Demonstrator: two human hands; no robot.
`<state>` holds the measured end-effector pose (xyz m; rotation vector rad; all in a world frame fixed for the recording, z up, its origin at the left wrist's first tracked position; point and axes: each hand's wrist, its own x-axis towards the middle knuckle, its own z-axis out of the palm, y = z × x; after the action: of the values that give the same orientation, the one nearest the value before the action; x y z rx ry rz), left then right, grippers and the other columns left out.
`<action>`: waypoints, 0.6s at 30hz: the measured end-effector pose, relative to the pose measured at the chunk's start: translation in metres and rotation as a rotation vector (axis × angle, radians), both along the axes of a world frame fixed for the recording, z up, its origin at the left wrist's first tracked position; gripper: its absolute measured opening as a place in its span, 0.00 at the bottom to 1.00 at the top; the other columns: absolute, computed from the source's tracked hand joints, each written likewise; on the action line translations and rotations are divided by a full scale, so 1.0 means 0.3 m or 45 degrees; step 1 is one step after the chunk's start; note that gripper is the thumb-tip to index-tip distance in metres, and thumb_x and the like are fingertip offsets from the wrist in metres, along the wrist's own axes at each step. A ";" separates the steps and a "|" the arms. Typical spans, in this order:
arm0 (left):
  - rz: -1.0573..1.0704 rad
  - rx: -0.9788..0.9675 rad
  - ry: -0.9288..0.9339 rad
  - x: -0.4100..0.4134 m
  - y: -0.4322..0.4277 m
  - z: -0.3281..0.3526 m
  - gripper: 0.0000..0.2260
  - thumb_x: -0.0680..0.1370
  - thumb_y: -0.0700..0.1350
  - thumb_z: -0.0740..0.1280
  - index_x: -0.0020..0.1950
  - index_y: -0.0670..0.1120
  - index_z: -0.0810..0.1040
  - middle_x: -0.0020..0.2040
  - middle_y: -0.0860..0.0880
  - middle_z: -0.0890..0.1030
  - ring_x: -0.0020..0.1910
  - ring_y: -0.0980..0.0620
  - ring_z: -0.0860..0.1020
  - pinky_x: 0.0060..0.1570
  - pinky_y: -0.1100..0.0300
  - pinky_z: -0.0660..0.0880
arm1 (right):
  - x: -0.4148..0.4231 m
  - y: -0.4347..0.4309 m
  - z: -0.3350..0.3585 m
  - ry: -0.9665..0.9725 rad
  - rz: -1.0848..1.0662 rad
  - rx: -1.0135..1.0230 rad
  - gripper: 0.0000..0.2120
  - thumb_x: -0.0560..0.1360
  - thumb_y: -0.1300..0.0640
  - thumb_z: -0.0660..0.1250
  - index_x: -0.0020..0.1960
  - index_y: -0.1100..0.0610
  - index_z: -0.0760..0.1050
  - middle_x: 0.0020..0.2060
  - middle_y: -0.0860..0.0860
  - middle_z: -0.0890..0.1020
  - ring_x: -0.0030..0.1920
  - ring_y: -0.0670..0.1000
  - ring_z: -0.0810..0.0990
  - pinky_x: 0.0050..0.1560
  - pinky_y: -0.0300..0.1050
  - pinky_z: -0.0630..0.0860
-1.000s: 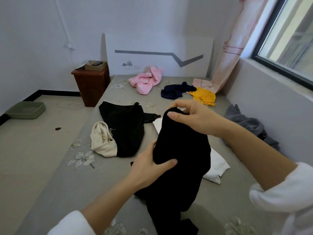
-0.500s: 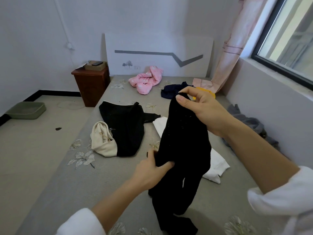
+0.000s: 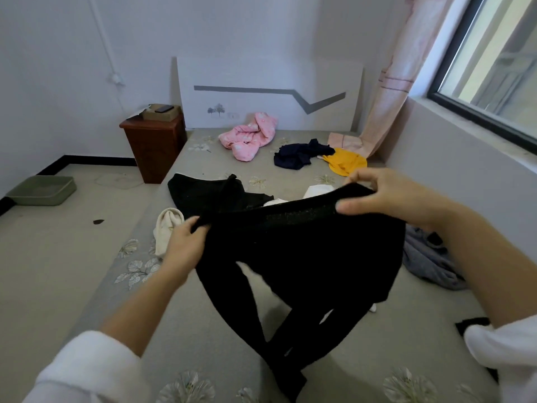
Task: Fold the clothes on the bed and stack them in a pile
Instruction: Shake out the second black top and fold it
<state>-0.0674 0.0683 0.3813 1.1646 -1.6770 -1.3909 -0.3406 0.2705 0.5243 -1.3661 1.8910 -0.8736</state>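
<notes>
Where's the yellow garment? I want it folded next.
In the head view, the yellow garment lies far right on the bed, beside the navy garment, near the curtain.

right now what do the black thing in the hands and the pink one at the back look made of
Black leggings: thin, stretchy knit by the look, matte, with a faint sparkle along the taut waistband and limp dangling legs. Pink garment: looks padded or quilted, soft and puffy with pale spots; the fibre cannot be told.
</notes>
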 end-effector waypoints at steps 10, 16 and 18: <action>-0.821 -0.168 -0.690 0.172 -0.165 0.418 0.18 0.63 0.62 0.76 0.50 0.59 0.83 0.44 0.52 0.85 0.41 0.53 0.84 0.39 0.64 0.78 | -0.170 0.022 -0.045 1.202 -0.321 0.491 0.10 0.68 0.55 0.72 0.33 0.56 0.72 0.28 0.51 0.74 0.30 0.50 0.74 0.30 0.42 0.66; -0.359 -0.566 -1.322 0.115 -0.301 0.379 0.07 0.74 0.46 0.72 0.40 0.42 0.82 0.36 0.42 0.81 0.36 0.45 0.79 0.37 0.56 0.70 | -0.197 -0.093 -0.202 1.197 -0.687 0.336 0.11 0.71 0.60 0.60 0.51 0.59 0.75 0.49 0.62 0.80 0.51 0.62 0.78 0.42 0.48 0.70; -0.173 -0.623 -1.426 0.096 -0.318 0.338 0.08 0.77 0.43 0.66 0.42 0.41 0.80 0.37 0.41 0.79 0.36 0.43 0.77 0.35 0.56 0.70 | -0.209 -0.127 -0.260 0.987 -0.771 0.340 0.13 0.74 0.59 0.58 0.55 0.60 0.75 0.54 0.64 0.79 0.53 0.64 0.78 0.46 0.51 0.72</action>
<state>-0.0387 -0.0271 0.4828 1.6533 -2.6598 -0.2341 -0.4032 0.2323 0.4462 -1.0409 2.9859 -0.3108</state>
